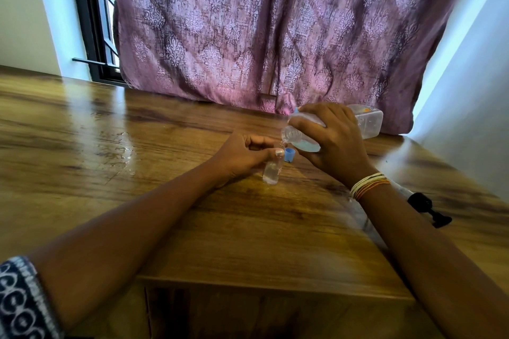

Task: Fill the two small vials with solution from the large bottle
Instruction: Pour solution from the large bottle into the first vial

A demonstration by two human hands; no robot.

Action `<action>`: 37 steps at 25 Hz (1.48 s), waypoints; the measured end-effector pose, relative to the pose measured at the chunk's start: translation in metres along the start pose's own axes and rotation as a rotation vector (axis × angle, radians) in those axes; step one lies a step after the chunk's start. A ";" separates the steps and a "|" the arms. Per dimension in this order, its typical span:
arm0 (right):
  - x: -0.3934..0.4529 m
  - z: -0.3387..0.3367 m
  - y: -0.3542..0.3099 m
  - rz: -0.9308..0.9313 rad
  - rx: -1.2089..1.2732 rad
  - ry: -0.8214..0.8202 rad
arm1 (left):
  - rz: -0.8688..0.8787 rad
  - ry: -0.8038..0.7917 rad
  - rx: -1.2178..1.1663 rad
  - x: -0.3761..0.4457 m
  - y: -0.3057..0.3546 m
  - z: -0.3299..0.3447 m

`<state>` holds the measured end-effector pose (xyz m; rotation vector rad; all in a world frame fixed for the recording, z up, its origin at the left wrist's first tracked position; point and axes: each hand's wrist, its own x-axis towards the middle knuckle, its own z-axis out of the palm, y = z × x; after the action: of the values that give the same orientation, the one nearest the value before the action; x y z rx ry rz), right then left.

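Note:
My right hand (330,140) grips the large clear bottle (367,120), tipped on its side with its open mouth pointing left and down. Pale blue solution pools near the bottle's neck and a thin stream runs from the mouth. My left hand (242,153) holds a small clear vial (271,172) upright on the wooden table (165,159), thumb and fingers at its top, right under the bottle's mouth. The vial looks mostly full of clear liquid. A blue cap (289,154) lies on the table just behind the vial. I see only one vial.
A wet patch (124,146) glistens on the table left of my hands. A black object (429,208) lies near the table's right edge behind my right forearm. A purple patterned curtain (261,30) hangs at the far edge. The near table edge runs below my forearms.

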<state>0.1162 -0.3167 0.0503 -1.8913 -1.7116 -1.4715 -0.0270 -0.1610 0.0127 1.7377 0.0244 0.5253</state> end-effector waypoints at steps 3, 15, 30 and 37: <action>0.001 -0.001 0.001 -0.001 0.001 0.000 | 0.002 0.003 0.004 0.000 0.000 0.000; 0.001 0.000 0.000 0.001 -0.001 -0.008 | -0.012 -0.009 -0.043 0.000 0.001 0.000; 0.002 0.000 0.001 0.008 0.000 0.003 | -0.040 -0.015 -0.069 0.002 0.000 -0.001; 0.001 0.001 0.000 0.001 -0.005 0.009 | -0.045 -0.013 -0.076 0.001 0.002 0.001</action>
<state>0.1163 -0.3154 0.0504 -1.8850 -1.7050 -1.4823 -0.0262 -0.1617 0.0145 1.6624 0.0342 0.4759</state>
